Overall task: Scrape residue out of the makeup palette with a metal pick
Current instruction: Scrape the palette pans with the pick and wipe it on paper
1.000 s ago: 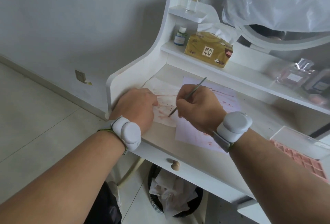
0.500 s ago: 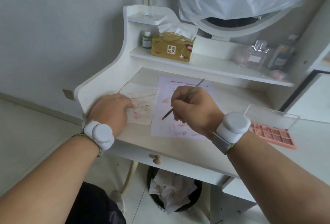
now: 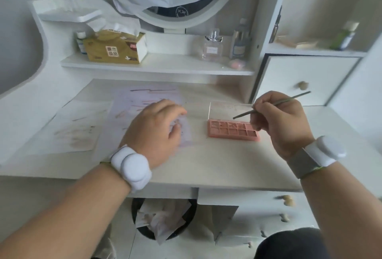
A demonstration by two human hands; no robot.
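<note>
A pink makeup palette (image 3: 233, 132) with several small pans lies on the white dressing table (image 3: 206, 165), its clear lid (image 3: 227, 107) standing open behind it. My right hand (image 3: 281, 122) grips a thin metal pick (image 3: 270, 104) like a pen; the tip hangs just above the palette's far right pans. My left hand (image 3: 155, 128) hovers over the stained paper (image 3: 132, 110) to the palette's left, fingers loosely curled, holding nothing.
A stained tissue (image 3: 76, 132) lies at the left of the table. On the back shelf stand a tissue box (image 3: 117, 49), a perfume bottle (image 3: 213, 46) and other bottles. A cupboard door (image 3: 306, 76) rises at the right. A bin (image 3: 163, 219) sits beneath the table.
The view has swung right. My right hand has carried the pick from over the stained paper across to the palette. My left hand has left the tissue and moved right over the paper.
</note>
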